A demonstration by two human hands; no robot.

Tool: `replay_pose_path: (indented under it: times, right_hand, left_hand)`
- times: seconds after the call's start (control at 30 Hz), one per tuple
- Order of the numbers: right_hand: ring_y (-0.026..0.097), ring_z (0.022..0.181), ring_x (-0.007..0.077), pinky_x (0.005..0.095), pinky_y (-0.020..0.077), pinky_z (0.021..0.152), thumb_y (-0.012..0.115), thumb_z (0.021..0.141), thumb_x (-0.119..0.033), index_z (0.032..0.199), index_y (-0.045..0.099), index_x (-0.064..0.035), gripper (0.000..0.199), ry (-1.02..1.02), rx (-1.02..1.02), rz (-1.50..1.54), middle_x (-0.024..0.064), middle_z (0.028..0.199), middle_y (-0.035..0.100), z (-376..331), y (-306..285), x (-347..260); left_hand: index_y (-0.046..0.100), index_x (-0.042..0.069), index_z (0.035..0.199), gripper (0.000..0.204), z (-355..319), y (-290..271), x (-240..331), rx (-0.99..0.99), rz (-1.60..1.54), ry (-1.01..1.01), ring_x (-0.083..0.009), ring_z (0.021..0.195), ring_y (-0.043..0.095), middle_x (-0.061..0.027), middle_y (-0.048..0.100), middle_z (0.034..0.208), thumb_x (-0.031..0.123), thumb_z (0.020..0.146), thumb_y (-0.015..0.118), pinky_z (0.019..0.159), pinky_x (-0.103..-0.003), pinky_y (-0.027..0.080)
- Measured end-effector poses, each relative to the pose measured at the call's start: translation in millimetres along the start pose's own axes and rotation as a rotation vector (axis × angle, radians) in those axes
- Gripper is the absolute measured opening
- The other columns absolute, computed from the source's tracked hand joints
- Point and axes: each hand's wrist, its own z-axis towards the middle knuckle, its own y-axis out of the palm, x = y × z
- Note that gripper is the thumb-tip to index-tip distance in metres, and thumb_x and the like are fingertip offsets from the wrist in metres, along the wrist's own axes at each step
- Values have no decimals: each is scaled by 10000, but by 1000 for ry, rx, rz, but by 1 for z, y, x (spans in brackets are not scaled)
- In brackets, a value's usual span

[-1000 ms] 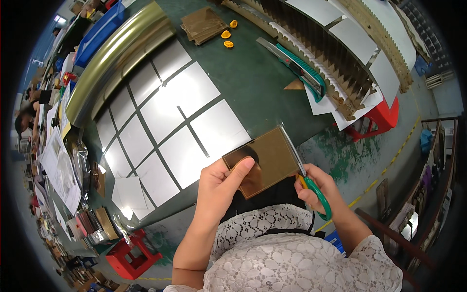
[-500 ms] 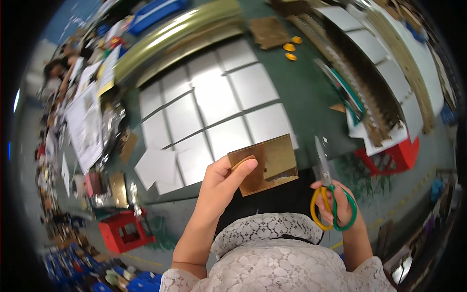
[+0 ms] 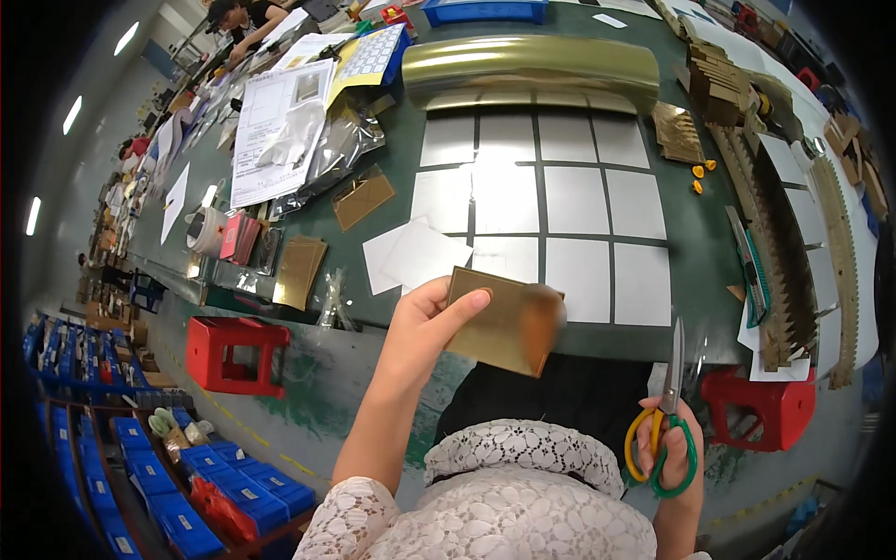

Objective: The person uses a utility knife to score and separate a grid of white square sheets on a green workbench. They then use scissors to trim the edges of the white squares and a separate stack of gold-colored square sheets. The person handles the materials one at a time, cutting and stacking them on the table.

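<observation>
1. Left hand (image 3: 427,322), in the head view, pinches a gold panel (image 3: 495,313) at its left side: the thumb lies on the front face, and the fingers seem to be behind.
2. In the same view, the right hand (image 3: 676,437) is closed around the yellow and green handles of the scissors (image 3: 671,401); their blades point away from the person, well apart from the panel.
3. The panel is held tilted in the air, in front of the person, near the close edge of the green surface (image 3: 698,308). White sheets (image 3: 579,201) lie there in rows, and behind them a gold roll (image 3: 532,73).
4. I judge the panel to be light, thin and rather stiff; its material I cannot tell. The shiny face may be slippery and marks easily, so it is better to take it by opposite edges, with gentle pressure, sparing the corners.
</observation>
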Motion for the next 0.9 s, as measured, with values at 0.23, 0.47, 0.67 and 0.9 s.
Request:
replay_pose_path:
  times: [0.23, 0.47, 0.67, 0.9]
  right_hand:
    - [473, 496, 76, 209, 361, 434, 622, 860, -541, 1183, 494, 71, 703, 6, -20, -5, 60, 762, 563, 0, 4, 0]
    - [458, 448, 64, 190, 342, 409, 621, 824, -612, 1171, 497, 72, 777, -2, 58, -62, 56, 707, 553, -4, 9, 9]
    - [460, 460, 61, 187, 335, 403, 622, 816, -624, 1172, 494, 67, 788, -10, 36, -67, 54, 705, 552, 0, 10, 10]
    - [458, 477, 58, 189, 339, 416, 617, 835, -597, 1167, 492, 70, 756, 19, 16, -69, 53, 713, 552, 2, 12, 8]
  left_hand:
    - [669, 18, 1009, 210, 6, 18, -4, -84, -119, 60, -7, 678, 517, 23, 645, 841, 194, 895, 665, 551, -169, 356]
    - [633, 41, 1033, 232, 22, -48, -3, 307, -101, 310, 8, 592, 406, 84, 560, 734, 191, 870, 702, 512, -177, 268]
    - [525, -4, 1148, 384, 17, -180, -4, 917, 93, 471, -99, 775, 625, -72, 660, 937, 131, 845, 717, 609, -213, 464]
    - [579, -35, 1103, 400, 10, -195, -23, 1473, 1504, 696, -303, 923, 590, -168, 623, 997, 204, 817, 722, 828, -392, 460]
